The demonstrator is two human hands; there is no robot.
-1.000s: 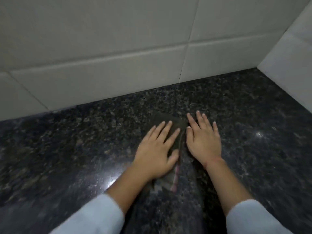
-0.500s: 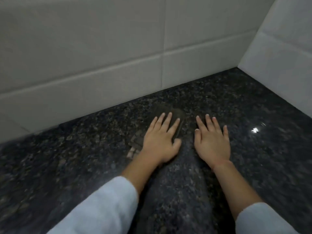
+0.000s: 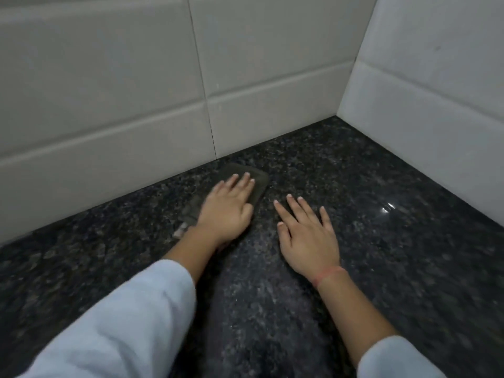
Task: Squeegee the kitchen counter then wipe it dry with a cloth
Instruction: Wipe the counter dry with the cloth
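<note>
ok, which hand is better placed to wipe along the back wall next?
Left, probably. The left hand lies flat on the dark cloth, fingers straight, close to the back wall. The right hand rests flat on bare counter beside the cloth, not touching it.

Counter: black stone, densely speckled grey and brown, one white glare spot. Cloth: plain dark grey-olive, with a pale patterned strip at its near edge. Wall tiles: off-white with grey grout lines; sleeves: pale blue-white; wrist band: red.
</note>
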